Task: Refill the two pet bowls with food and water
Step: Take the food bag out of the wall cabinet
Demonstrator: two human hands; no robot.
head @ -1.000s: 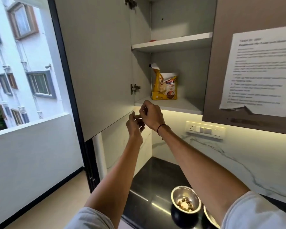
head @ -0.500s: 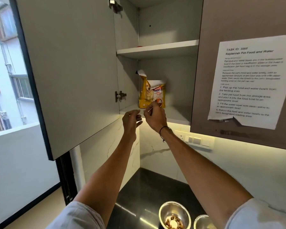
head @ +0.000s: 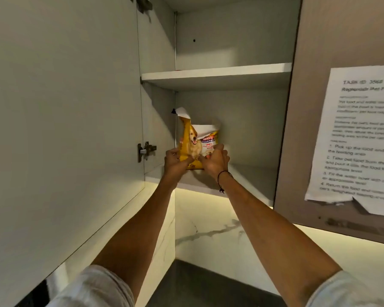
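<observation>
Head view, the only one on hand, looks up into an open wall cabinet. On its lower shelf, toward the left wall and well back from the front edge, stands the yellow pet food bag, upright, its long axis vertical and its torn top flap curling above. Both arms reach up and forward to it. The left hand clasps the bag's lower left side; the right hand clasps its lower right front, fingers curled onto the packet. So the bag sits between the two hands, gripped low, with most of its height above the grip. Neither hand is clearly nearer. Because the opening is at the top, the bag likely needs to stay upright as it is drawn out toward the person. No bowls show in this picture.
</observation>
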